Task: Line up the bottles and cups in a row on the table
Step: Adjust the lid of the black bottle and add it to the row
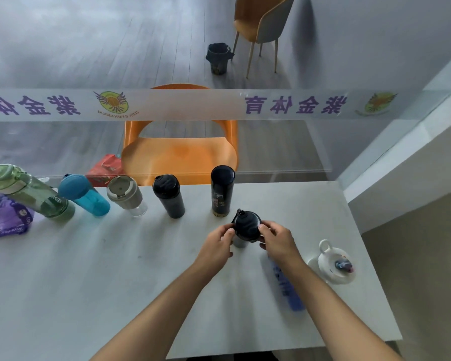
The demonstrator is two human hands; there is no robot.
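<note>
Along the far edge of the white table (pixel 115 269) stand a green bottle (pixel 29 192), a blue bottle (pixel 84 195), a grey-lidded glass cup (pixel 126 195), a black flask (pixel 169 195) and a tall black bottle (pixel 221 190). Just in front of the tall one is a black-lidded bottle (pixel 246 226). My left hand (pixel 218 246) and my right hand (pixel 277 243) grip it from either side at the lid. A blue bottle (pixel 288 290) lies flat under my right forearm. A white cup (pixel 335 264) stands at the right.
A purple bag (pixel 3 217) lies at the table's left edge. A glass partition with a printed band (pixel 219 105) rises just behind the row. Behind it are an orange chair (pixel 180 152), a red packet (pixel 104 168), a bin (pixel 218 58) and a second chair (pixel 261 19).
</note>
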